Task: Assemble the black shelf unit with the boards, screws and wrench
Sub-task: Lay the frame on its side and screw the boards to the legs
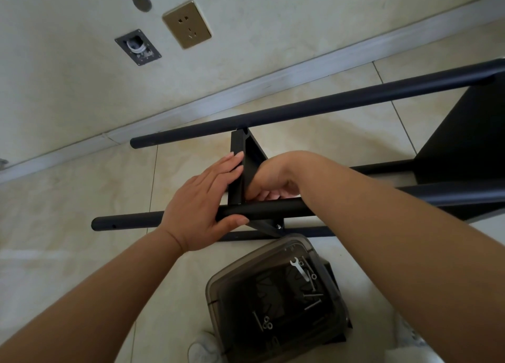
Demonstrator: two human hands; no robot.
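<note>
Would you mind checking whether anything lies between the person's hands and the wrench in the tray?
Nothing visible blocks it. The wrench lies uncovered in the open smoky tray, among loose screws, below the near black tube. The left hand rests on that tube and the board; the right hand reaches behind the tube.

The shelf frame's tubes were matte black, as was the board fixed between them. Below the frame, a smoky grey see-through box held a silver wrench and silver screws against a dark bottom. The floor tiles around the frame were cream, mottled with tan marbling. Above the frame, the baseboard was white, the wall pale cream, and the socket plate gold.
</note>
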